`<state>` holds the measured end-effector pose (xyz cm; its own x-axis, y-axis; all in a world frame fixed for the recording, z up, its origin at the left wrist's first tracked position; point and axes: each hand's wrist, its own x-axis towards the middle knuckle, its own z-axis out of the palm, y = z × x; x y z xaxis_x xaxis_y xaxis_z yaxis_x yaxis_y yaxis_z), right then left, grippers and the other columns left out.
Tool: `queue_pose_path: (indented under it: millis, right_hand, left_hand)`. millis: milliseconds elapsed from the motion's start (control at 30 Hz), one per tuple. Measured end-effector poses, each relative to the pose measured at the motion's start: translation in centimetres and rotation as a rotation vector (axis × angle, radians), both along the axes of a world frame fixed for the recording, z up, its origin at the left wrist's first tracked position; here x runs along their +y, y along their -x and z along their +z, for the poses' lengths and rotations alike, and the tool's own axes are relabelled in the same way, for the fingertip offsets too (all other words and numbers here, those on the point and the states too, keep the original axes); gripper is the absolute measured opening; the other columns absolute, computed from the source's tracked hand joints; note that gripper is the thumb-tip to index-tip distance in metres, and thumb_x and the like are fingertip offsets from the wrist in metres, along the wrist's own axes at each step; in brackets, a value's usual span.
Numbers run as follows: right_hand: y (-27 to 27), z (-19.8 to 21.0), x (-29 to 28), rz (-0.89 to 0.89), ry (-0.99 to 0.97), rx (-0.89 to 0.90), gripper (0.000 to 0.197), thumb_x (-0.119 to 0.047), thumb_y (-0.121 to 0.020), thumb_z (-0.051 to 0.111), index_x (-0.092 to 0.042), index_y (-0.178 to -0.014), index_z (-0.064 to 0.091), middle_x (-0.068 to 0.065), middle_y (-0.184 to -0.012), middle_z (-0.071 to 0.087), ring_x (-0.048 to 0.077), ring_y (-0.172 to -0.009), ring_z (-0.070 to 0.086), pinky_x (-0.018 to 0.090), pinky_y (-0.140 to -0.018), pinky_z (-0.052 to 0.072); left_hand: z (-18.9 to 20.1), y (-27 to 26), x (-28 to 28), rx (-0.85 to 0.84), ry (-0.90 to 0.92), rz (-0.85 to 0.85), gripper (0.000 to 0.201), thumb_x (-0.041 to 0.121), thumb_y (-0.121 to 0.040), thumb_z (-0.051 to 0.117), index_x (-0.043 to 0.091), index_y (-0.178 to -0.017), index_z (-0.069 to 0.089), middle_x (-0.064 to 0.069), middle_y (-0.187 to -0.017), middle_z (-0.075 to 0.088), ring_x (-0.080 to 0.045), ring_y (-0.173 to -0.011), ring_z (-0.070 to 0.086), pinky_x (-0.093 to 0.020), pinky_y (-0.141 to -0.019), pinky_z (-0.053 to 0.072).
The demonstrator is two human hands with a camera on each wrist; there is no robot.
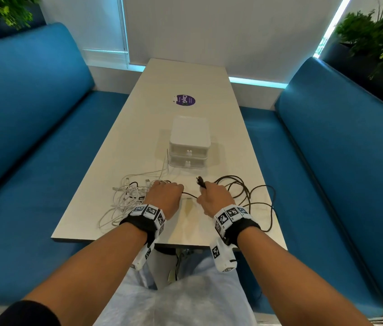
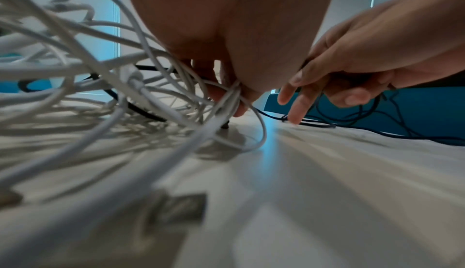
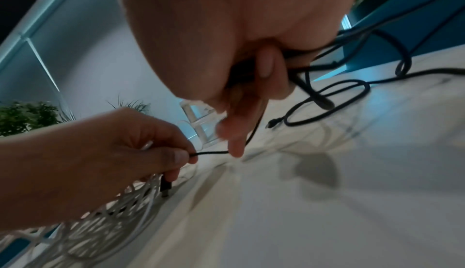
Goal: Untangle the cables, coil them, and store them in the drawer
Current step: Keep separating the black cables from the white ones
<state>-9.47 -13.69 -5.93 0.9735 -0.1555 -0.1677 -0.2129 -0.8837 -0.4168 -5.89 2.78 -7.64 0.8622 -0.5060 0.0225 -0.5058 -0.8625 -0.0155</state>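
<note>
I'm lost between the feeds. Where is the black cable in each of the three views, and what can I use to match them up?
Head: the black cable loops on the table right of centre, its plug end sticking up from the right hand.
Left wrist: thin dark loops at right, under the right hand.
Right wrist: loops at upper right, one strand running to the left hand.
Shared landmark: the white cable tangle, beside the left hand.
</note>
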Motion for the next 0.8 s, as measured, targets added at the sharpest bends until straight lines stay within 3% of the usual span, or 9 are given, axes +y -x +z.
queue_pose_path:
  millis: [67,200,367,433,533,700,800]
  right_hand:
    - [0.0,-0.3,0.3,0.043,-0.056,0.020,0.029,-0.035,-0.099,0.040,-0.015,-0.103,0.060,0.009,-0.096,0.070,0.031,-0.080,0.067,0.043,-0.073,0.057]
    - [0.2,-0.3,1.1,0.106,-0.061,-0.030,0.030,-0.033,-0.102,0.039,-0.013,-0.106,0.060,0.013,-0.096,0.068,0.033,-0.088,0.063,0.040,-0.074,0.052]
    - [-0.2,-0.6,1.9,0.108,-0.146,0.110,0.023,-0.030,-0.099,0.043,-0.013,-0.106,0.058,0.012,-0.096,0.068,0.032,-0.086,0.066,0.043,-0.076,0.056]
    - [-0.2,-0.9,1.6,0.110,-0.056,0.133,0.025,-0.031,-0.100,0.044,-0.012,-0.109,0.057,0.013,-0.101,0.066,0.033,-0.089,0.064,0.038,-0.072,0.052]
    - [0.0,-1.3,0.3,0.119,0.082,0.125,0.026,-0.034,-0.101,0.043,-0.014,-0.109,0.057,0.013,-0.103,0.066,0.032,-0.090,0.063,0.034,-0.067,0.044]
    - [0.8,0.0,-4.3,-0.027,0.248,0.130,0.026,-0.028,-0.101,0.040,-0.015,-0.116,0.057,0.010,-0.109,0.065,0.031,-0.095,0.064,0.034,-0.073,0.048]
    - [1.1,0.2,-5.1,-0.108,0.233,0.134,0.023,-0.024,-0.100,0.040,-0.015,-0.116,0.054,0.011,-0.109,0.063,0.031,-0.097,0.063,0.035,-0.075,0.048]
  left_hand:
    - [0.0,0.0,-0.1,0.012,0.014,0.000,0.015,0.013,-0.096,0.046,0.018,-0.096,0.059,-0.003,-0.088,0.066,-0.029,-0.088,0.062,-0.040,-0.084,0.041]
    - [0.2,0.3,-0.3,0.029,0.083,0.006,0.013,0.013,-0.096,0.045,0.018,-0.097,0.058,-0.004,-0.087,0.066,-0.029,-0.087,0.060,-0.038,-0.081,0.039]
    - [0.2,0.6,0.0,0.026,0.138,-0.006,0.010,0.012,-0.096,0.045,0.020,-0.099,0.051,-0.002,-0.093,0.063,-0.028,-0.092,0.058,-0.036,-0.075,0.034]
    - [-0.2,0.6,0.2,-0.005,0.126,-0.057,0.008,0.018,-0.098,0.047,0.021,-0.100,0.053,0.000,-0.097,0.061,-0.027,-0.096,0.056,-0.036,-0.073,0.035]
    - [-0.9,0.2,0.8,-0.044,0.129,-0.082,0.020,0.029,-0.101,0.045,0.019,-0.103,0.062,0.000,-0.104,0.060,-0.026,-0.101,0.055,-0.038,-0.075,0.042]
    - [-0.8,-0.2,1.8,-0.061,0.102,-0.058,0.024,0.031,-0.100,0.047,0.020,-0.104,0.068,0.002,-0.103,0.060,-0.028,-0.102,0.055,-0.041,-0.080,0.045]
    - [-0.4,0.2,0.9,-0.039,0.064,-0.084,0.025,0.029,-0.102,0.042,0.022,-0.108,0.066,0.002,-0.105,0.061,-0.027,-0.105,0.054,-0.040,-0.085,0.041]
